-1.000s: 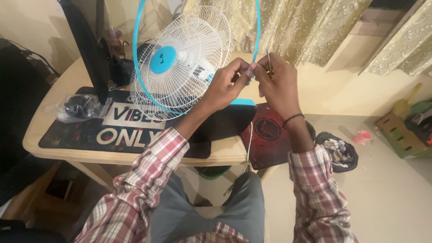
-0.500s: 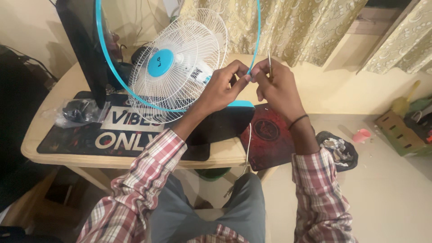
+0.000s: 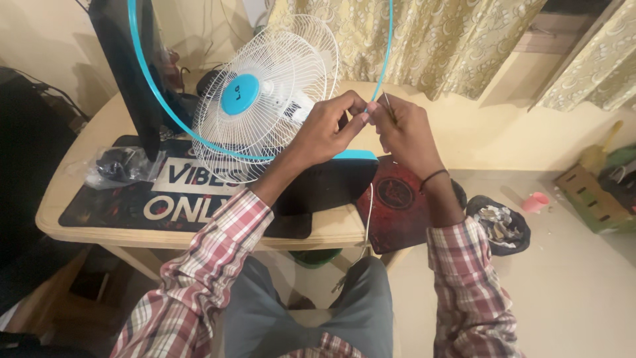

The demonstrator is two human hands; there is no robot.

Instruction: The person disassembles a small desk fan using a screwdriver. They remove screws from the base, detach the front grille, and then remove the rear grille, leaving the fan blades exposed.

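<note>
With the white fan guard [image 3: 265, 99] lying on the table [image 3: 331, 229], the blue ring [image 3: 149, 86] looks only partly fitted: the left hand [image 3: 324, 126] pinches its end while the right hand [image 3: 404, 129] pinches a thin tool [image 3: 389, 106] against it, the join apparently unfinished.

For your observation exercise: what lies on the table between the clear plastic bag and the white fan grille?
In the head view, a dark upright panel stands between the bag and the grille.

Single head view, looking steeply down, close over table [image 3: 79, 219] edge and lap.
</note>
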